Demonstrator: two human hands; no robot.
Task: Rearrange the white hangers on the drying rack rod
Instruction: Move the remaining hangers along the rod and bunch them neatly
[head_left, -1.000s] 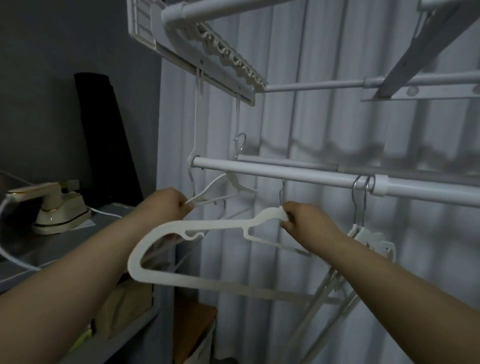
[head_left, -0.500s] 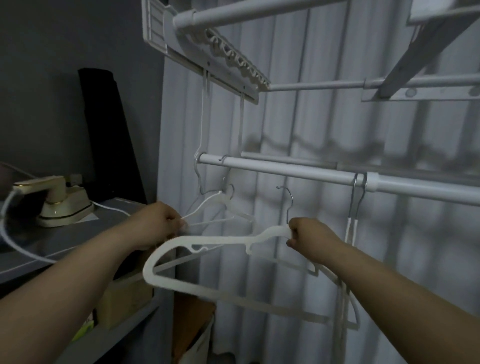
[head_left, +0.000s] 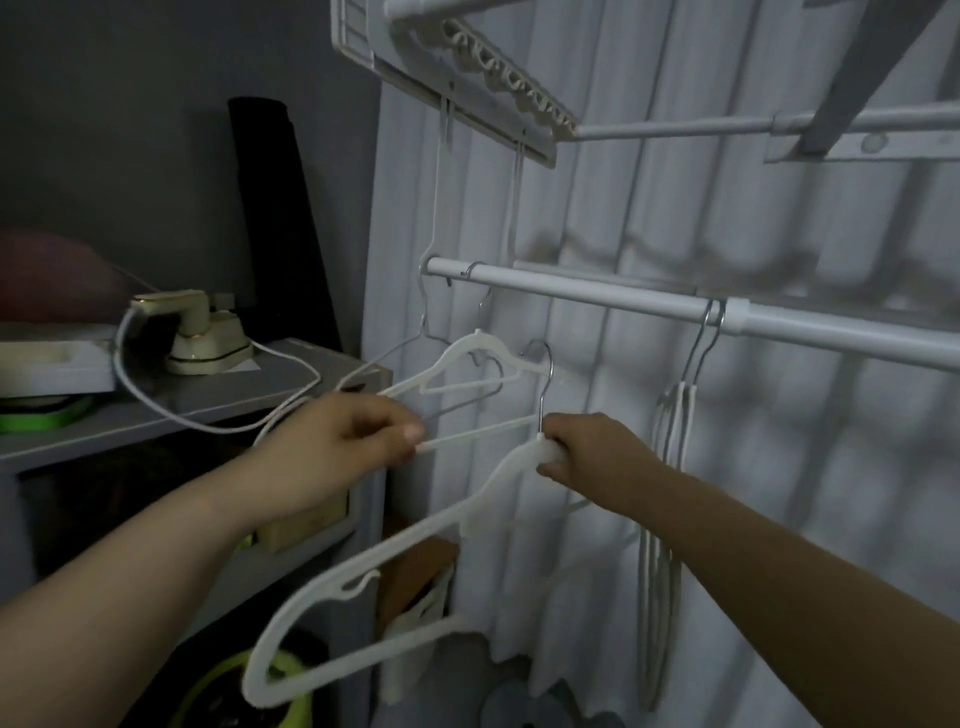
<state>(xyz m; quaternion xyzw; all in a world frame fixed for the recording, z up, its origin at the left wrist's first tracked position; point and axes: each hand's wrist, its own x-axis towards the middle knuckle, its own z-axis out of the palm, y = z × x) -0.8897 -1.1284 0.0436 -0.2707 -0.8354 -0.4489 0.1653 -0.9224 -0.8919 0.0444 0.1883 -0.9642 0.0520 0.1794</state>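
A white drying rack rod (head_left: 613, 297) runs from centre left to the right edge. My right hand (head_left: 587, 452) grips the neck of a large white hanger (head_left: 363, 566), off the rod and tilted down to the left, its metal hook pointing up. My left hand (head_left: 343, 441) pinches the bottom bar of a second white hanger (head_left: 467, 358), whose hook hangs near the rod's left end. A bunch of white hangers (head_left: 670, 499) hangs edge-on from the rod to the right of my right hand.
A grey shelf unit (head_left: 218, 405) stands at left with a small cream iron (head_left: 197, 332) and its white cable. A dark roll leans in the corner. White curtains hang behind the rack. More rack bars (head_left: 675, 124) run overhead. A green-yellow object lies low on the floor.
The hanger in my right hand has dropped lower and tilted steeply down to the left. My left hand has shifted right along the other hanger's bar. The view has tilted down.
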